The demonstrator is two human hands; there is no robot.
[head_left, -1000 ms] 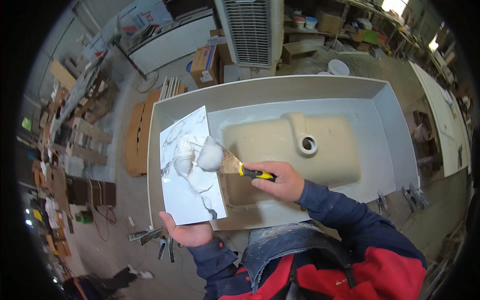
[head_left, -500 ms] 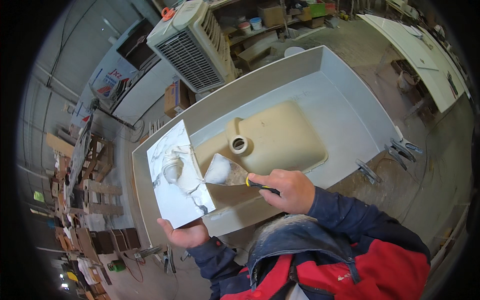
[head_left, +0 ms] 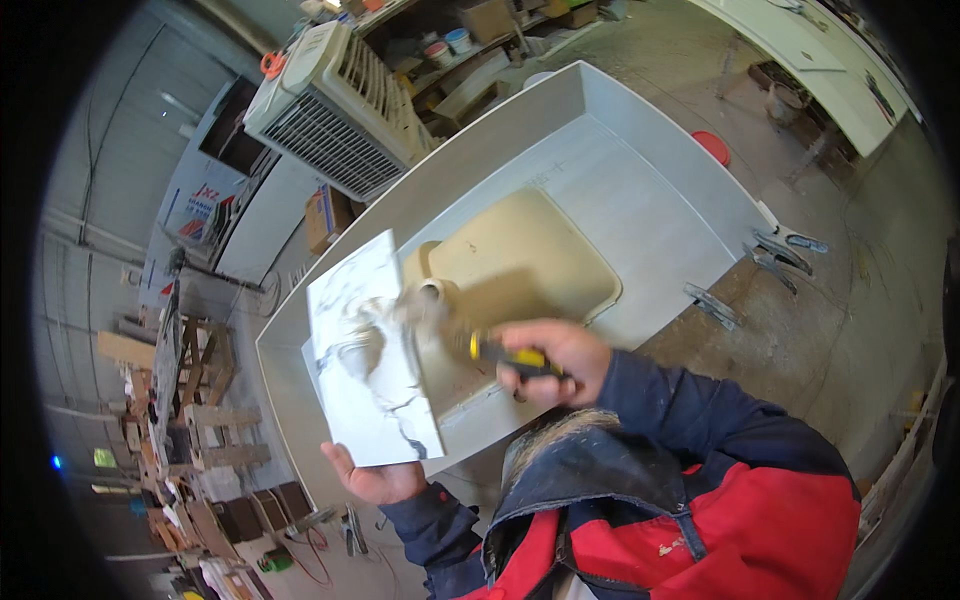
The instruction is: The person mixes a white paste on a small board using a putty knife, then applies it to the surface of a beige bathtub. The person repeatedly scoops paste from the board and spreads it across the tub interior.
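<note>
My left hand (head_left: 385,482) grips the lower edge of a white, grey-veined tile (head_left: 415,440), held tilted over a large pale box-like frame (head_left: 660,180). A mound of whitish paste (head_left: 372,350) lies on the tile. My right hand (head_left: 560,362) is closed round the black and yellow handle of a putty knife (head_left: 505,352). Its blade, smeared by motion, is by the tile's right edge and the paste; whether it touches them I cannot tell. Below, inside the frame, sits an upturned tan basin (head_left: 530,250) with a round drain collar, partly behind the blade.
Metal clamps (head_left: 712,305) grip the frame's near right edge. A grey air cooler (head_left: 350,115) and a carton (head_left: 322,218) stand beyond its far left side. A red round lid (head_left: 712,148) lies past the right end, near a white-topped table (head_left: 800,50).
The putty knife has risen from beside the tile's middle toward its upper part, its blade now blurred. The tile is turned slightly more upright. My view has shifted a little.
</note>
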